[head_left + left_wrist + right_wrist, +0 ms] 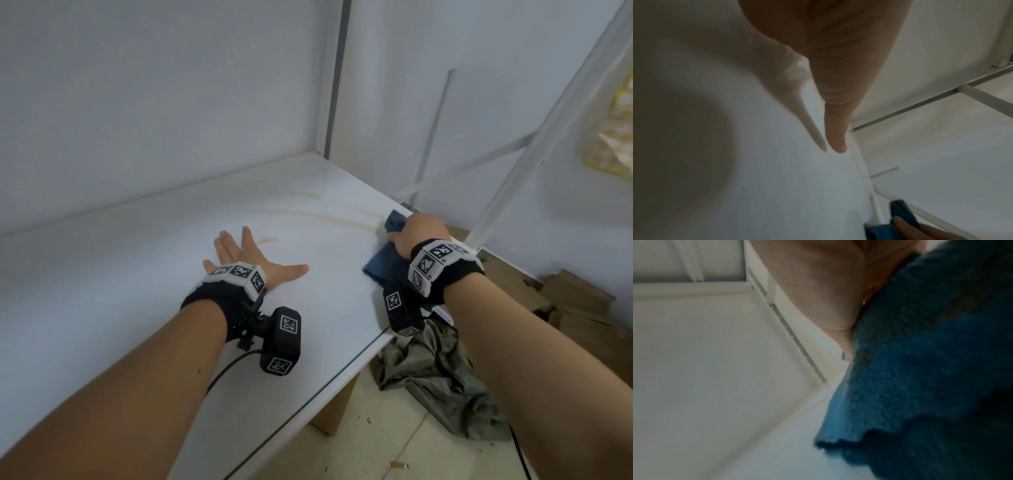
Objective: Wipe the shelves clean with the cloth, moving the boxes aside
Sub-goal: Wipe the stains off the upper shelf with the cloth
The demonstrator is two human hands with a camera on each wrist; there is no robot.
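Head view showing right hand (423, 233) gripping cloth (387, 262) at shelf (137, 291) right edge; left hand (246, 257) pressing flat, fingers spread. Risking cloth dropping over that edge.

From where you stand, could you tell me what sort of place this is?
Probably a storeroom or utility corner: a bare white shelf on a white metal rack frame, flattened cardboard on the tiled floor, and a crumpled olive cloth dropped below.

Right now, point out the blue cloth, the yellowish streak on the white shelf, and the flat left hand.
blue cloth (378, 265), head view, its near fold.
yellowish streak (329, 218), head view, its middle.
left hand (245, 255), head view, its back.
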